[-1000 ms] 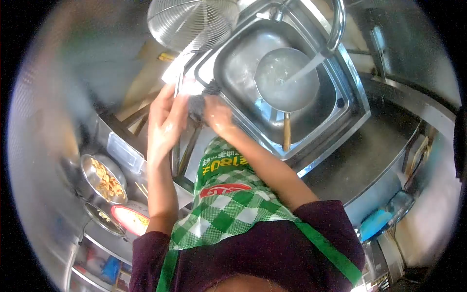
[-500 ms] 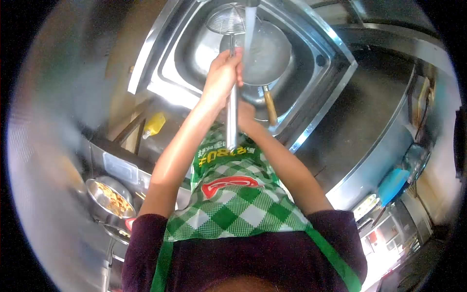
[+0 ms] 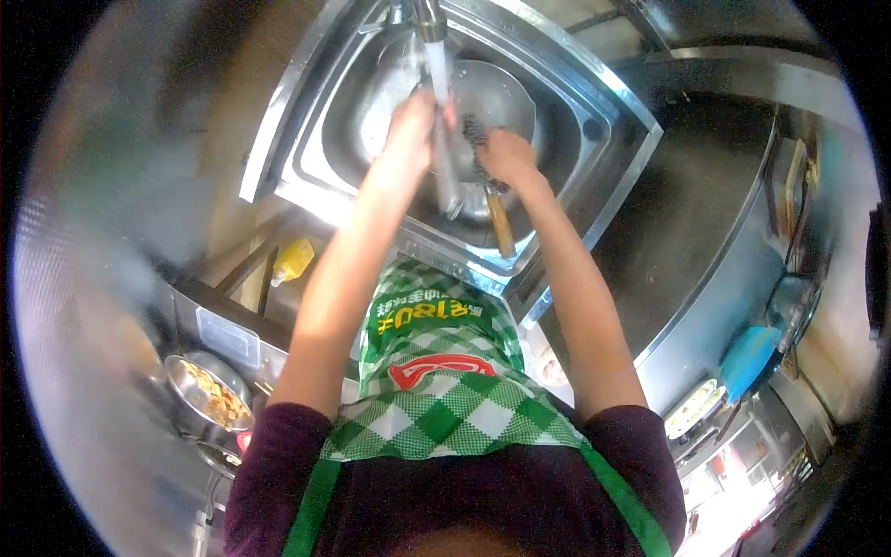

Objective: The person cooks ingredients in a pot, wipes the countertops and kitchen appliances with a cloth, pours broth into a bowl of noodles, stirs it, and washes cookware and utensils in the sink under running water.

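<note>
My left hand [image 3: 411, 126] is wrapped round the metal handle [image 3: 447, 176] of a wire strainer over the sink [image 3: 348, 153]. The strainer's wire head [image 3: 401, 67] lies beyond the hand, blurred and partly behind the tap stream. In my right hand [image 3: 509, 156] is a dark scrubber [image 3: 475, 139], just right of the handle. Below both hands sits a round metal pan [image 3: 512, 93] with a wooden handle [image 3: 500, 225]. Water runs from the tap [image 3: 429, 20] beside my left hand.
A yellow packet [image 3: 293, 261] lies left of the sink. Lower left are a clear lid [image 3: 228, 336] and a metal bowl of sliced food [image 3: 190, 395]. At the right stand a large dark basin [image 3: 687, 223], a blue item [image 3: 750, 362] and a plate of food [image 3: 693, 408].
The strainer has dropped lower over the sink with my left hand. My right hand has come out from behind the handle to its right, with the scrubber now visible.
</note>
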`<action>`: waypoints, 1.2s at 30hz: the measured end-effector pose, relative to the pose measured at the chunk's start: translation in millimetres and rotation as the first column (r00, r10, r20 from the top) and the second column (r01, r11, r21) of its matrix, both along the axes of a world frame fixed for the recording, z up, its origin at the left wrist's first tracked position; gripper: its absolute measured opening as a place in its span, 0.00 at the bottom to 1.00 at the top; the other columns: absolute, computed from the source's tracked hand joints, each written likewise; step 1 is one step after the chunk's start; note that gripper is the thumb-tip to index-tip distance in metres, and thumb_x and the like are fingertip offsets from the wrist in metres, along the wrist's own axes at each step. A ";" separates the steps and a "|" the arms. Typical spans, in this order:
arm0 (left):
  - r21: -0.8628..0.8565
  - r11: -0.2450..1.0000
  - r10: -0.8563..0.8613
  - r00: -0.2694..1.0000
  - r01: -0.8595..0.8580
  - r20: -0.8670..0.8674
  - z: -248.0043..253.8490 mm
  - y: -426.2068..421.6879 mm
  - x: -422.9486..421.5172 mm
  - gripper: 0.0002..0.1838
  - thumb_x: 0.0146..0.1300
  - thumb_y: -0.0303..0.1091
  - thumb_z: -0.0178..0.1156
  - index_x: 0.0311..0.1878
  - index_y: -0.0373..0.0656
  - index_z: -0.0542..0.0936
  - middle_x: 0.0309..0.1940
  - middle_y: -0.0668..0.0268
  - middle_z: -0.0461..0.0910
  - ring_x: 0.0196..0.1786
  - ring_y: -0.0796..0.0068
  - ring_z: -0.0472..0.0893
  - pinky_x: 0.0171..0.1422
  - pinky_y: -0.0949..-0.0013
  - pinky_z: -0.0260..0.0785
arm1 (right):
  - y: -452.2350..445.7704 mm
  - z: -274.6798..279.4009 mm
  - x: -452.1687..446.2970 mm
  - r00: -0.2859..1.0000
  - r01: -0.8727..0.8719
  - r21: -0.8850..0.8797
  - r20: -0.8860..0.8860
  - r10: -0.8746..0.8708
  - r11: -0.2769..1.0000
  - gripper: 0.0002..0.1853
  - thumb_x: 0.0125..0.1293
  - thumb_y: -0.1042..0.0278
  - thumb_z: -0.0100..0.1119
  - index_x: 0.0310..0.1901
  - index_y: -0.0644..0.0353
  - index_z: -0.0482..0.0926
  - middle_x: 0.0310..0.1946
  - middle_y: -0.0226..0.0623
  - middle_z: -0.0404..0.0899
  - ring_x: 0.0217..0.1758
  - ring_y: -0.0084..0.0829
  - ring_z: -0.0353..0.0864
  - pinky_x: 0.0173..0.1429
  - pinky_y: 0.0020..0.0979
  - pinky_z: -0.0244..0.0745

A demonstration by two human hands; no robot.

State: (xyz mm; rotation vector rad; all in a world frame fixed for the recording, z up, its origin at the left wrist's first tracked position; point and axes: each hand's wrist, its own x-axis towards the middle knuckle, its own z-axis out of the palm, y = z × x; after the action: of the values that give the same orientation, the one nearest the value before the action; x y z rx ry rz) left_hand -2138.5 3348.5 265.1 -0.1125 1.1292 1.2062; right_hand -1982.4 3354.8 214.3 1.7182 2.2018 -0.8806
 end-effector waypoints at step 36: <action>-0.088 0.986 -0.163 0.906 0.139 -0.391 -33.5 -178.3 20.0 0.07 0.61 0.31 0.51 0.41 0.42 0.75 0.19 0.75 0.65 0.18 0.88 0.63 0.21 0.81 0.57 | -86.4 -39.7 35.0 0.990 0.124 -0.439 -0.008 -0.141 0.890 0.22 0.45 0.49 0.60 0.31 0.63 0.79 0.30 0.49 0.79 0.37 0.41 0.79 0.42 0.39 0.72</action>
State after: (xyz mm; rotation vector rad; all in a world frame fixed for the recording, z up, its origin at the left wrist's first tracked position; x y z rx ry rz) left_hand -2118.5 3170.2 231.6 0.1835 1.5002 1.0823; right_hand -1947.4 3268.3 174.6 1.6449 1.7392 -1.3345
